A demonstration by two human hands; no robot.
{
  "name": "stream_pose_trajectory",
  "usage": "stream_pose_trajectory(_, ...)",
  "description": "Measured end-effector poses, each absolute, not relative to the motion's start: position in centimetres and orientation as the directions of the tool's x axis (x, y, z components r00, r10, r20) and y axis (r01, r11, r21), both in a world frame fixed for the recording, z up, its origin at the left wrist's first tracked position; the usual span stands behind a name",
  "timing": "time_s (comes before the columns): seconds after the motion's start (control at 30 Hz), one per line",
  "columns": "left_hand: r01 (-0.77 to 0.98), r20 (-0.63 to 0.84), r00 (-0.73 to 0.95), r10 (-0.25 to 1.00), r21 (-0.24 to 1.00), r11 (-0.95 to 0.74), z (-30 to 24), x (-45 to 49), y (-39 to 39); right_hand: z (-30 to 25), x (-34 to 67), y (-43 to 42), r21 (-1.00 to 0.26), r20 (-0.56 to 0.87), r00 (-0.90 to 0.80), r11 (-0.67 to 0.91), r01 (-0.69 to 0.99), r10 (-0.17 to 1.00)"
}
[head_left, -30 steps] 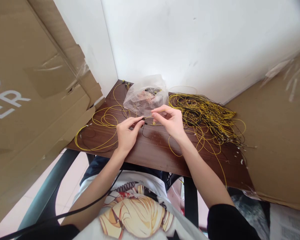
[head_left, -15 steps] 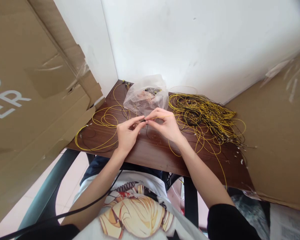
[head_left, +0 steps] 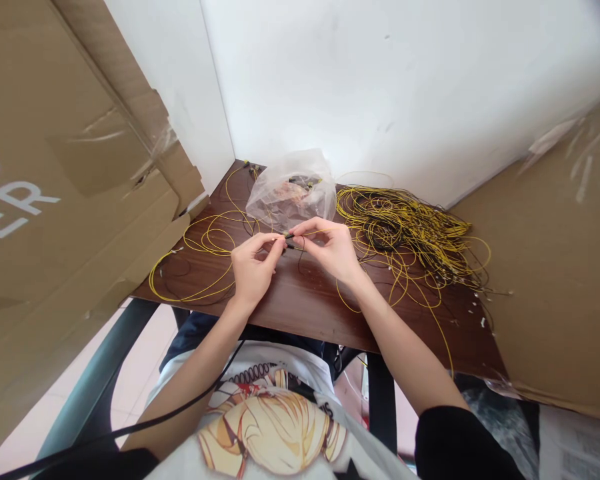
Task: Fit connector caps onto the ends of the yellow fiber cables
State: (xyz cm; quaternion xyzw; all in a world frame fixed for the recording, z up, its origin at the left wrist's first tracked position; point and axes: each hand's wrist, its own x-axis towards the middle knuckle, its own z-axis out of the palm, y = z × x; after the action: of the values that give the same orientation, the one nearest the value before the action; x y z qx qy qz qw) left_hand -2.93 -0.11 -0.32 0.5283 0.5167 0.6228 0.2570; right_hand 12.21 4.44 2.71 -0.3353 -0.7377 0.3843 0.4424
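Over the brown table (head_left: 300, 300), my left hand (head_left: 254, 267) and my right hand (head_left: 331, 248) meet fingertip to fingertip. Both pinch a small dark connector (head_left: 289, 235) between thumb and forefinger. A thin yellow wire and a black wire run from the connector past my right fingers. Another short dark piece (head_left: 289, 248) shows just below, by my left thumb. Fine detail there is too small to make out. Behind my hands stands a clear plastic bag (head_left: 293, 190) with small black and yellow parts inside.
A tangled heap of yellow and black wires (head_left: 405, 230) covers the table's right side. Loose yellow wire loops (head_left: 215, 240) lie at the left. Cardboard boxes (head_left: 80, 200) wall both sides, and a white wall (head_left: 380, 87) stands behind. White scraps dot the right edge.
My fingertips have shifted slightly, so more of the dark connector shows between them. The black wire hanging under my right hand has swung a little to the right.
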Motion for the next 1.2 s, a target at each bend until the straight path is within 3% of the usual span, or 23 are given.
stream_pose_trajectory(0.13, 0.169, 0.338, -0.357, 0.871, 0.94, -0.295, -0.06, -3.0, 0.12, 2.77, 11.94, 4.24, -0.752, 0.517, -0.397, 0.624, 0.213, 0.759)
stream_pose_trajectory(0.3, -0.217, 0.082, -0.345, 0.935, 0.962, -0.165, 0.31, -3.22, 0.6, 2.87, 11.85, 4.1, -0.629, 0.615, -0.434, 0.741, 0.234, 0.659)
stream_pose_trajectory(0.4, -0.313, 0.043, -0.283, 0.958, 0.94, -0.135, 0.44, -3.24, 0.67, 2.67, 11.97, 4.19, -0.626, 0.627, -0.408, 0.741, 0.243, 0.664)
stream_pose_trajectory(0.57, -0.298, 0.11, -0.331, 0.937, 0.93, -0.214, 0.34, -3.15, 0.58, 2.42, 12.08, 4.35, -0.682, 0.581, -0.361, 0.678, 0.273, 0.73)
stream_pose_trajectory(0.93, -0.324, 0.154, -0.323, 0.934, 0.909, -0.263, 0.51, -3.16, 0.5, 3.22, 12.07, 4.33, -0.607, 0.678, -0.366, 0.767, 0.211, 0.637)
stream_pose_trajectory(1.2, -0.171, 0.28, -0.23, 0.932, 0.931, -0.322, 0.25, -2.87, 0.23, 2.81, 11.91, 4.16, -0.577, 0.689, -0.408, 0.794, 0.192, 0.599)
